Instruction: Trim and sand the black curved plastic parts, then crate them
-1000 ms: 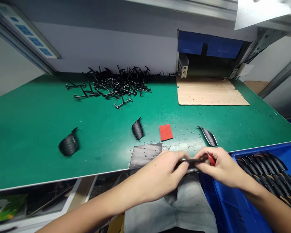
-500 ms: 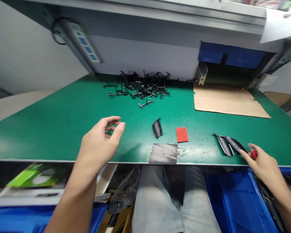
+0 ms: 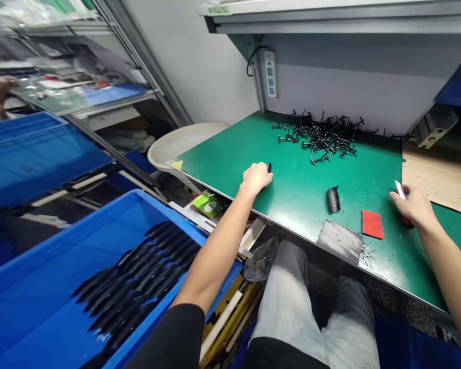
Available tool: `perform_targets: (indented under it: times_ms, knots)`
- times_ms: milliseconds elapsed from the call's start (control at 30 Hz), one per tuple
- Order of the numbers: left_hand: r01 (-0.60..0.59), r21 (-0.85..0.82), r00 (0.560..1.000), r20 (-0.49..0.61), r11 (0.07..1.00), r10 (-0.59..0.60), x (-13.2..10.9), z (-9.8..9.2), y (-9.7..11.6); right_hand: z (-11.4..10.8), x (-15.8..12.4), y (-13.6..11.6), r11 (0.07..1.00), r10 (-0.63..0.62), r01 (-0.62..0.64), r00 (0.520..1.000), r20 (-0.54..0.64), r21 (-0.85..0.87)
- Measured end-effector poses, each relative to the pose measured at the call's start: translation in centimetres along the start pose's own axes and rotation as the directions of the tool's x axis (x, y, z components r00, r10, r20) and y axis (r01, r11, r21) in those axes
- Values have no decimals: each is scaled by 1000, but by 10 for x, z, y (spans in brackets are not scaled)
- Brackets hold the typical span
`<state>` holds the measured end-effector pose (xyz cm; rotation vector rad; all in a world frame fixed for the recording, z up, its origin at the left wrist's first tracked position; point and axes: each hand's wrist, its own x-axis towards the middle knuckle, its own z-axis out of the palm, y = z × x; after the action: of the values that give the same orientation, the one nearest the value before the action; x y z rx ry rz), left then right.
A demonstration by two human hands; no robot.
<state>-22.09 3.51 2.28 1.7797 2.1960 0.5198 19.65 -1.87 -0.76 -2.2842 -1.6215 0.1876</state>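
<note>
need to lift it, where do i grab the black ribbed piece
Probably pinch the black ribbed piece across its narrow middle, coming straight down from above: it is long and slim, and it lies alone on the green mat, so fingers can reach both long edges.

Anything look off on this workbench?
Black plastic crumbs are strewn over the green mat, thickest beside the grey pad, whose surface looks scuffed and dirty; they read as spilled debris.

Left hand [image 3: 256, 179] curled palm-down, reaching forward; right hand [image 3: 415, 206] closed
</note>
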Motion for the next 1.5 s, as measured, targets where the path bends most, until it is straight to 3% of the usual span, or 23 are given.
perform_targets:
  times_ms: [100, 167, 200, 267, 333, 433, 467, 533, 633, 700, 867, 933, 1000, 1033, 1100, 1133, 1200, 1233, 1300, 1367, 1433, 1500]
  knots:
    - [-100, -104, 990, -105, 990, 89, -21, -16, -16, -4, -19, 0, 999, -38, 35, 987, -155, -18]
    - [-201, -351, 962, -249, 915, 116, -49, -25, -28, -13, -39, 4, 996, -83, 78, 969, -233, -33]
    - [-247, -536, 945, -317, 808, 79, -67, -27, -35, -17, -48, 6, 994, -108, 100, 963, -247, -45]
    - [-279, -860, 936, -343, 428, -78, -104, -28, -46, -22, -65, 9, 988, -148, 137, 963, -224, -65]
    - [-182, -979, 961, -197, 94, -194, -141, -22, -51, -22, -77, 8, 983, -166, 151, 975, -146, -104]
    - [98, -979, 984, 123, -180, -132, -193, 1, -38, -12, -89, -1, 957, -138, 141, 990, 29, -255]
    - [221, -942, 969, 242, -251, -56, -209, 12, -29, -9, -91, -6, 939, -120, 139, 990, 80, -314]
    - [474, -801, 879, 453, -367, 147, -235, 35, -7, -4, -93, -15, 909, -90, 141, 985, 147, -393]
    - [692, -635, 720, 570, -344, 396, -258, 64, 24, -2, -92, -23, 896, -88, 155, 981, 175, -416]
    - [724, -630, 677, 574, -280, 460, -264, 74, 39, -2, -92, -26, 902, -88, 146, 984, 157, -406]
    - [722, -659, 657, 560, -209, 504, -265, 81, 56, 5, -93, -34, 901, -134, 160, 987, 92, -403]
    - [710, -680, 656, 543, -184, 523, -264, 83, 57, 6, -92, -36, 927, -180, 193, 981, 72, -323]
    - [676, -718, 679, 520, -165, 518, -263, 85, 55, 3, -93, -36, 993, -120, 120, 992, 25, -4]
    - [660, -734, 693, 510, -162, 510, -261, 85, 55, 0, -95, -36, 977, -59, 53, 998, 20, 208]
    - [643, -745, 713, 499, -176, 493, -255, 84, 55, -8, -105, -35, 817, 36, -80, 995, 89, 571]
    - [640, -744, 722, 496, -193, 482, -251, 83, 56, -11, -114, -35, 726, 36, -128, 988, 148, 675]
    - [639, -732, 735, 492, -235, 467, -242, 78, 61, -16, -136, -37, 551, -35, -230, 954, 297, 802]
    - [641, -725, 738, 492, -253, 462, -238, 75, 64, -17, -147, -39, 415, -91, -317, 918, 385, 853]
    - [638, -720, 747, 491, -273, 449, -231, 67, 73, -17, -167, -43, 102, -246, -519, 814, 527, 849]
    - [617, -738, 768, 490, -274, 413, -227, 59, 82, -17, -180, -45, -140, -392, -649, 730, 560, 748]
    - [580, -773, 801, 485, -257, 351, -226, 54, 91, -18, -187, -45, -232, -458, -682, 706, 541, 693]
    - [542, -810, 830, 473, -226, 296, -228, 51, 99, -20, -190, -42, -268, -476, -687, 704, 527, 676]
